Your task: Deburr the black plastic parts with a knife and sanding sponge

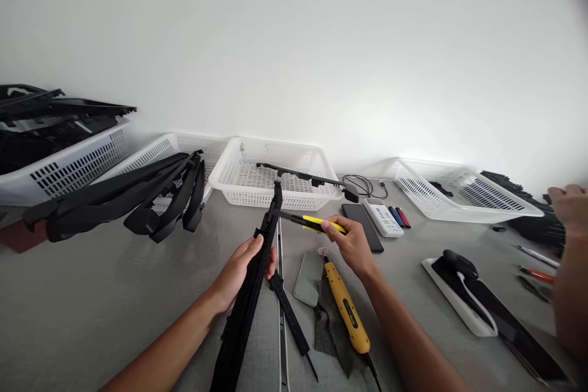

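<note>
My left hand (242, 266) is wrapped round a long black plastic trim strip (248, 294), held slanting up from the bottom edge toward the middle basket. In my right hand (353, 244) is a yellow and black utility knife (316, 223), its dark blade end touching or just in front of the strip's upper part. Below the hands lie a yellow corded power tool (346, 306), a grey rectangular block (309, 277), a dark cloth (327, 331) and a slim black piece (290, 315).
White baskets stand along the wall; the middle basket (294, 202) has a black strip (305, 176) across it. More black strips (133, 196) overhang at left. A phone (362, 226), a white box (383, 218) and a right basket (463, 211) are beyond. Another person's arm (572, 269) is at right.
</note>
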Demonstrator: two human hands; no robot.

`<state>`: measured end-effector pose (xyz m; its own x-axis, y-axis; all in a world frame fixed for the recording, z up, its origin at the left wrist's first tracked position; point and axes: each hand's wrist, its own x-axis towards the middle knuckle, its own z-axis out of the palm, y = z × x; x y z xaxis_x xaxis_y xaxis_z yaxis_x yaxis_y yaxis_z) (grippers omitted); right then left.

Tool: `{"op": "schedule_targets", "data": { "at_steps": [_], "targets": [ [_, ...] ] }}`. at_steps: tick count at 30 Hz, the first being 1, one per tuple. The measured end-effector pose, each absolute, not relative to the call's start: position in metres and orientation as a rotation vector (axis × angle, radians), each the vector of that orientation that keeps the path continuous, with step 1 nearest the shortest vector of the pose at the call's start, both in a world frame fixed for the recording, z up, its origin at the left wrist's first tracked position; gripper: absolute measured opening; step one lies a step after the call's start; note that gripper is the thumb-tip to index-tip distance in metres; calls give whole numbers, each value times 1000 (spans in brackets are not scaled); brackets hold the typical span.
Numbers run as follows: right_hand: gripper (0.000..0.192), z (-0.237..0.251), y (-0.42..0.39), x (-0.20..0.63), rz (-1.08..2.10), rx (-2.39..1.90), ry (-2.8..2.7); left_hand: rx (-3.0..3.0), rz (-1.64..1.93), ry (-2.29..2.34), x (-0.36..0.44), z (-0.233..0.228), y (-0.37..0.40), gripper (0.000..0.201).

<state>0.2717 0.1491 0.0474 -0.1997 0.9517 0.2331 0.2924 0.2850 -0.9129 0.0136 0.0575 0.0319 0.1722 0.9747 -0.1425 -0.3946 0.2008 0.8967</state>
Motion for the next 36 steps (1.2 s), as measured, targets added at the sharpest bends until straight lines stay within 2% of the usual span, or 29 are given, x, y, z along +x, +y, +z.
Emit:
{"op": "schedule_targets", "data": {
  "at_steps": [17, 20, 26, 31, 36],
  "targets": [
    [51, 45, 156, 283, 836, -1245, -1547, 920, 1095, 906, 13, 29, 57, 44],
    [48, 46, 155, 283, 757, -1230, -1506, 938, 1101, 887, 13, 29, 57, 45],
    [37, 49, 149, 277, 849, -1077, -1739, 825, 1157, 924, 14, 36, 55, 42],
    [32, 50, 147, 274, 791, -1065, -1740, 818, 1135, 893, 14, 36, 55, 43],
    [31, 51, 147, 274, 903, -972, -1803, 778, 1164, 879, 14, 31, 56, 44]
  ]
}}
